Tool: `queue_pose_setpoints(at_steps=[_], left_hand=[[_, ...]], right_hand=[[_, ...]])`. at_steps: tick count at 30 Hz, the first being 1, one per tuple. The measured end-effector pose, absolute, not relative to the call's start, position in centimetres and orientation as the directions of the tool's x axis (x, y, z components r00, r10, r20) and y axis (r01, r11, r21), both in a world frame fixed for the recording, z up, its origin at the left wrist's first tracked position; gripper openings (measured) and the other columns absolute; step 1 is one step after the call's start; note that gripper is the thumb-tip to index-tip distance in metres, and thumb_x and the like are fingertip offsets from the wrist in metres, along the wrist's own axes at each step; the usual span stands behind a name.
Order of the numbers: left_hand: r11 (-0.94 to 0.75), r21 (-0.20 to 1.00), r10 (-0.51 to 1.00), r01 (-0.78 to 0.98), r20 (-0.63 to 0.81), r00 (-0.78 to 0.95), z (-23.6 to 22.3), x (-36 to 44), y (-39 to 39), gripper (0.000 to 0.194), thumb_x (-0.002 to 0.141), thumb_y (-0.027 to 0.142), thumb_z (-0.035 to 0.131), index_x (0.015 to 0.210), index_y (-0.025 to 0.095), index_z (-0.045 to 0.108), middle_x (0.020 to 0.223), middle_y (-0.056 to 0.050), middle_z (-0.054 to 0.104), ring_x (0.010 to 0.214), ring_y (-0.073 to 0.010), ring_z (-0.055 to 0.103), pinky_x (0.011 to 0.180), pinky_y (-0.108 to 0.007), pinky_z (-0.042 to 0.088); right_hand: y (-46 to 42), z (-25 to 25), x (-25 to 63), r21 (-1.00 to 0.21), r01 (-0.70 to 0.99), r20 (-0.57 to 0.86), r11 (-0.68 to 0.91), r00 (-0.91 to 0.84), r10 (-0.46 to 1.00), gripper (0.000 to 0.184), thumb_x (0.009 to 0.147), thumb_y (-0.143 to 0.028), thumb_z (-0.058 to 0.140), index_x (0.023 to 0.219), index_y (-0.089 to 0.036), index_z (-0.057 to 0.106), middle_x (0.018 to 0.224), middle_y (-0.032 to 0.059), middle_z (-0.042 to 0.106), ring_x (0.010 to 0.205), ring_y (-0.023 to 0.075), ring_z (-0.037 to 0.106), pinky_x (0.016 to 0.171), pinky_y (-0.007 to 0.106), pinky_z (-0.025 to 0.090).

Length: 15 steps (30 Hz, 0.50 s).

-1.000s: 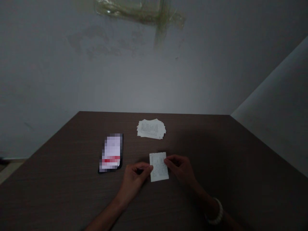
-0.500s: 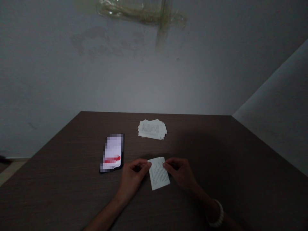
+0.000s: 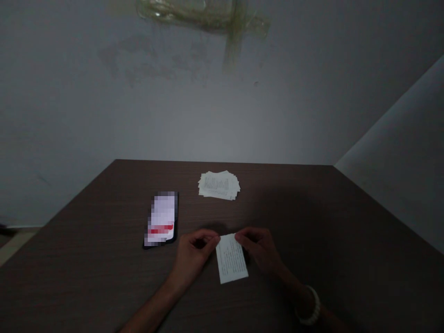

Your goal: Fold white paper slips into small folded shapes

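Note:
A small white printed paper slip [image 3: 231, 259] lies tilted on the dark wood-grain table [image 3: 104, 231], and its top edge is held between my hands. My left hand [image 3: 192, 256] pinches the slip's upper left corner. My right hand [image 3: 257, 247] grips the upper right corner, with a white beaded bracelet [image 3: 311, 306] on that wrist. Farther back sits a loose stack of similar printed slips [image 3: 218, 185], which neither hand touches.
A smartphone [image 3: 161, 219] with a pixelated screen lies face up left of my hands. The table's far edge meets a grey wall [image 3: 222, 101]. Yellowed tape strips [image 3: 204, 14] cling high on that wall.
The slip has moved down the picture toward me, held by both hands, and its lower end now reaches farther past my fingers. The stack and smartphone have stayed in place.

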<state>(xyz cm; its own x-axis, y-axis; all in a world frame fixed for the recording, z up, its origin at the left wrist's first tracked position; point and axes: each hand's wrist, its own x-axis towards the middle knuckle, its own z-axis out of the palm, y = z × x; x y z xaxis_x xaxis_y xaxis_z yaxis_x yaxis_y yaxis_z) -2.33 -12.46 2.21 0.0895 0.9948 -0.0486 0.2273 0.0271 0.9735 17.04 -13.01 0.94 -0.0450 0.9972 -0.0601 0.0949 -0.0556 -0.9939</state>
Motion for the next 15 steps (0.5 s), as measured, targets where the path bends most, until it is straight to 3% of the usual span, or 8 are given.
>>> queue_pose_setpoints(at_steps=[11,15], left_hand=[[0.023,0.972,0.992,0.235,-0.052,0.119,2.39,-2.28,-12.69,0.021,0.075,0.035,0.066,0.072,0.016,0.073,0.064,-0.004,0.068,0.059,-0.0165,0.059,0.055,-0.024,0.045],[0.052,0.980,0.988,0.193,-0.079,0.135,2.43,-2.34,-12.61,0.021,0.075,0.036,0.067,0.071,0.015,0.072,0.060,-0.003,0.066,0.054,-0.0151,0.056,0.052,-0.023,0.043]], right_hand=[[-12.88,0.09,17.03,-0.997,0.046,-0.069,-0.066,-0.069,0.995,0.024,0.075,-0.039,0.071,0.079,-0.016,0.074,0.071,0.0044,0.072,0.063,0.0177,0.066,0.058,0.026,0.050],[-12.91,0.22,17.19,-0.994,0.086,-0.080,-0.072,-0.097,0.992,0.026,0.075,-0.041,0.071,0.074,-0.015,0.073,0.067,0.0044,0.072,0.061,0.0176,0.066,0.057,0.026,0.049]])
